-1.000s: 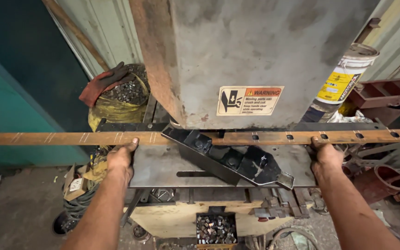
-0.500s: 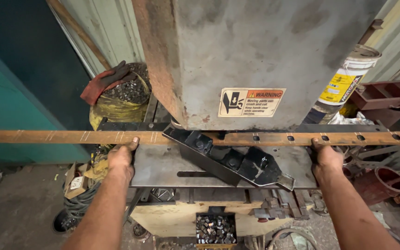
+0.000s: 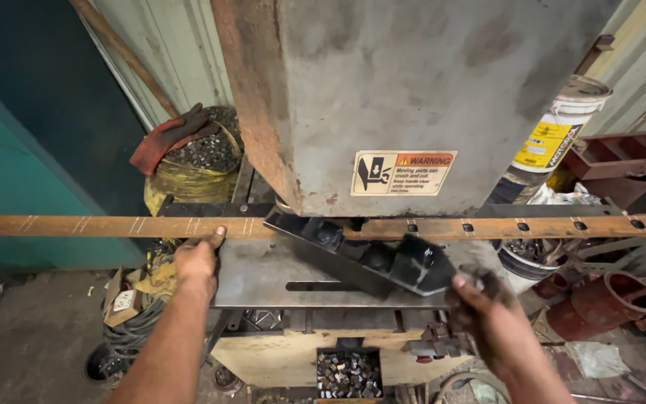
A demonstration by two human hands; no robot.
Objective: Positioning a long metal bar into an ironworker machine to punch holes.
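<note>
A long rusty flat steel bar [image 3: 114,225] lies across the grey plate [image 3: 263,277] of a big grey press machine [image 3: 428,97]. Its left part carries chalk marks and its right part has a row of punched holes [image 3: 525,226]. A black angled guide block [image 3: 368,254] sits over the bar under the machine head. My left hand [image 3: 197,260] grips the bar's near edge left of the block. My right hand [image 3: 480,303] is off the bar, blurred, just beyond the block's right end; what it holds is unclear.
A yellow sack of metal slugs [image 3: 196,168] with a red glove [image 3: 170,135] on it stands at the back left. A white bucket [image 3: 555,135] stands at the right, with red metal parts [image 3: 607,299] below it. A small bin of slugs [image 3: 348,372] sits under the plate.
My right hand has let go of the bar and dropped toward me, near the block's right end. The left hand stays on the bar.
</note>
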